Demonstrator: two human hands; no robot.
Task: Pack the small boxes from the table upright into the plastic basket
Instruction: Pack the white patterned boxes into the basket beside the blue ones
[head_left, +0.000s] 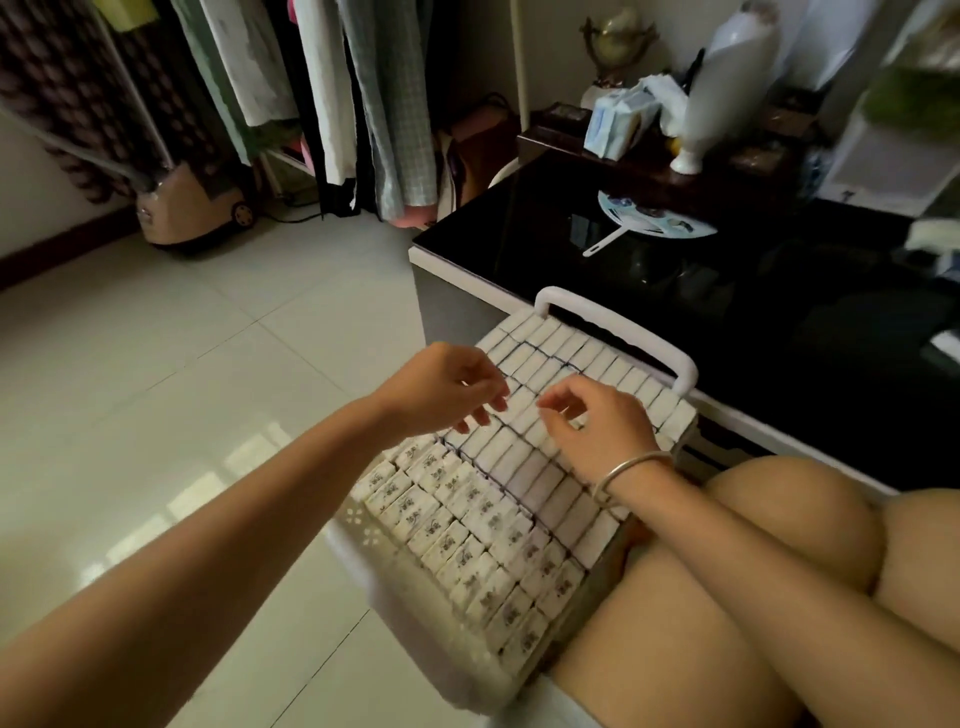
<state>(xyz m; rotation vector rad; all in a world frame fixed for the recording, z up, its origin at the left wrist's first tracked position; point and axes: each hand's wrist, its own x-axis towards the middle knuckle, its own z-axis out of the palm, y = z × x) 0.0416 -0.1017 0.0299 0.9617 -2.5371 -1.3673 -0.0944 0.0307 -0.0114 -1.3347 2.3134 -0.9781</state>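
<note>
The left grip (447, 387) hangs over the left-hand rows of the plastic basket (363, 525), fingers loosely curled and pointing down, nothing between them. Directly beneath lie the small boxes (519, 467) — packed on end, row against row, filling the basket from its near corner to the white handle (613, 332). The rows' long axis runs away from the person toward that handle, and the one the two grips bracket lies just below both, a little nearer the right grip (597, 423). That one is curled lower, close to the box tops or touching them; whether its hidden fingertips nip a box I cannot tell. Further right, the black desk (675, 270) shows no boxes — packing looks all but finished.
</note>
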